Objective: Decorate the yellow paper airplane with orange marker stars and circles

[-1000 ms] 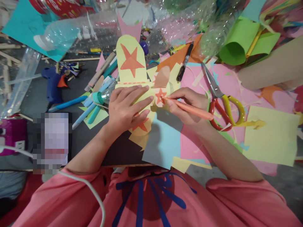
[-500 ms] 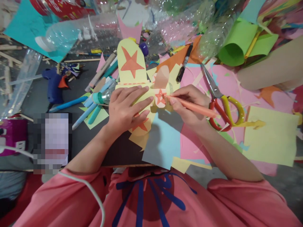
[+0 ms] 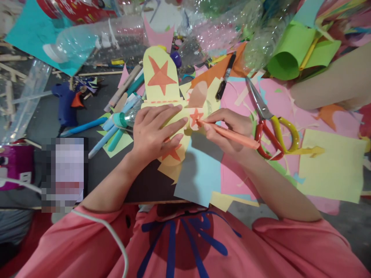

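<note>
My right hand (image 3: 228,131) is closed around an orange marker (image 3: 232,134), its tip touching a small orange star (image 3: 196,117) drawn on a pale flap of paper. Fingers spread, my left hand (image 3: 159,129) lies flat on a yellow paper cut-out (image 3: 160,92) and presses it down. A large orange star (image 3: 161,75) shows on the cut-out's rounded upper part; another, partly under my left hand, is on its lower part. Beside my left fingers lies a clear bottle with a green cap (image 3: 119,119), partly covered. Light blue paper (image 3: 197,173) is underneath.
Red-and-yellow scissors (image 3: 269,119) and a black pen (image 3: 226,77) lie to the right. Several markers (image 3: 124,106), a blue glue gun (image 3: 66,102) and a phone (image 3: 69,170) are on the left. Plastic bottles (image 3: 92,40) and green paper tubes (image 3: 290,54) stand behind. Another person's arm (image 3: 333,79) reaches in.
The orange marker's tip has shifted slightly left and down on the small star, with my right hand moving a little along. My left hand stays in place.
</note>
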### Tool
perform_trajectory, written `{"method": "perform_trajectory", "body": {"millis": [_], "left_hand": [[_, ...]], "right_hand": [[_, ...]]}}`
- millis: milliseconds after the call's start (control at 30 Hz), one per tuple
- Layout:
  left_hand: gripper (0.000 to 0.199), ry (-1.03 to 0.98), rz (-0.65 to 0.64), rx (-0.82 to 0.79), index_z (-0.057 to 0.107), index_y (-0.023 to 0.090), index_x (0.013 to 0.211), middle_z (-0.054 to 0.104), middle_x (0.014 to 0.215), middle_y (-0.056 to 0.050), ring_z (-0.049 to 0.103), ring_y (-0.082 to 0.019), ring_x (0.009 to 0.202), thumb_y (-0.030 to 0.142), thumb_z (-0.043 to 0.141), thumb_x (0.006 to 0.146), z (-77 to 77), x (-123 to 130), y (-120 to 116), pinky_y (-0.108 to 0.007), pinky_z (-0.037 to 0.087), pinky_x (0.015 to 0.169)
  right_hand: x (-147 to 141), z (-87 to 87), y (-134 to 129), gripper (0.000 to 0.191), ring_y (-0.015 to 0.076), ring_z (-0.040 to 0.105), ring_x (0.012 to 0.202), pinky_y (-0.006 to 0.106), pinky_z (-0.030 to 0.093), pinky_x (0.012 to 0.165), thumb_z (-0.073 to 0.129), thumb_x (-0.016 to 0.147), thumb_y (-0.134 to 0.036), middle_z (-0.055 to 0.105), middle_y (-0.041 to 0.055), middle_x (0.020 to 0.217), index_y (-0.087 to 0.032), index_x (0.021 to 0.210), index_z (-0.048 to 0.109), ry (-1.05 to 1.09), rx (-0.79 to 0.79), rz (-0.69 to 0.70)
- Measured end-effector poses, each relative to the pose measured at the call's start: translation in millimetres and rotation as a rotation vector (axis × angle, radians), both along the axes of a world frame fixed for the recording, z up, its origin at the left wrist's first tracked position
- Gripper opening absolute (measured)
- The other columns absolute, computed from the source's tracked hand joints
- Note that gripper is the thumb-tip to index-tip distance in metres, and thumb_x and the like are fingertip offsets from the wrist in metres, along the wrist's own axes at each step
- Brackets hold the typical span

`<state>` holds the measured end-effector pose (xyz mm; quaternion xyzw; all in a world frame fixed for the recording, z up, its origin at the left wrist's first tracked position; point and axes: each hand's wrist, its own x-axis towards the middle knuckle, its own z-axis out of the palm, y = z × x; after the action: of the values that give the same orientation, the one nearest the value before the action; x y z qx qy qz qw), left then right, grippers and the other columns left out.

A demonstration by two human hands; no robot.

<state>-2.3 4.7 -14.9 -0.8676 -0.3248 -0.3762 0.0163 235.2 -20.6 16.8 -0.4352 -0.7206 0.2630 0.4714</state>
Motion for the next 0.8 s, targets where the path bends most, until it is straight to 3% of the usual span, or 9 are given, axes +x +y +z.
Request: {"method": "perform_trajectory", "body": {"millis": [67,133,333,567,800], "left_hand": [[0.027,0.0,0.021,0.143,0.069,0.033,0.123,0.08,0.127,0.0,0.074,-0.02,0.116,0.044,0.049,0.108,1.1,2.6,0.1,-0.039,0.051,0.096],[0.026,0.01,0.028,0.185,0.069,0.032,0.122,0.08,0.125,-0.001,0.074,-0.02,0.114,0.043,0.051,0.107,1.0,3.0,0.5,-0.038,0.051,0.095],[0.031,0.041,-0.016,-0.058,0.064,0.043,0.133,0.073,0.142,0.004,0.072,-0.026,0.123,0.049,0.053,0.105,-3.4,-5.3,1.4,-0.045,0.052,0.101],[0.032,0.055,-0.029,-0.102,0.066,0.039,0.131,0.073,0.141,0.003,0.071,-0.026,0.123,0.051,0.051,0.105,-3.7,-6.9,2.5,-0.046,0.05,0.101],[0.03,-0.009,-0.026,-0.146,0.068,0.042,0.126,0.074,0.139,0.005,0.071,-0.026,0.123,0.054,0.052,0.105,-4.5,-5.2,1.5,-0.047,0.049,0.102]], "right_hand": [[0.1,-2.0,0.0,0.014,0.0161,0.068,0.066,0.032,0.058,0.062,0.071,0.094,-0.032,0.074,-0.0012,0.074,-0.029,0.08,0.07,-0.023,0.005,-0.012],[-0.6,-3.5,0.0,0.016,0.0161,0.068,0.066,0.032,0.058,0.062,0.07,0.095,-0.032,0.073,-0.0011,0.073,-0.029,0.079,0.069,-0.008,0.032,-0.007],[-1.4,-8.6,0.6,0.023,0.0149,0.066,0.06,0.03,0.055,0.054,0.069,0.098,-0.045,0.073,-0.001,0.072,-0.028,0.082,0.071,0.121,-0.007,-0.034],[-1.5,-17.0,-0.1,0.023,0.016,0.066,0.059,0.032,0.055,0.053,0.069,0.098,-0.052,0.071,-0.001,0.071,-0.033,0.086,0.07,0.164,-0.066,-0.09],[-5.7,-5.4,-3.3,0.021,0.0137,0.065,0.06,0.029,0.055,0.053,0.071,0.098,-0.044,0.07,-0.0026,0.071,-0.028,0.084,0.069,0.193,-0.071,-0.054]]}}
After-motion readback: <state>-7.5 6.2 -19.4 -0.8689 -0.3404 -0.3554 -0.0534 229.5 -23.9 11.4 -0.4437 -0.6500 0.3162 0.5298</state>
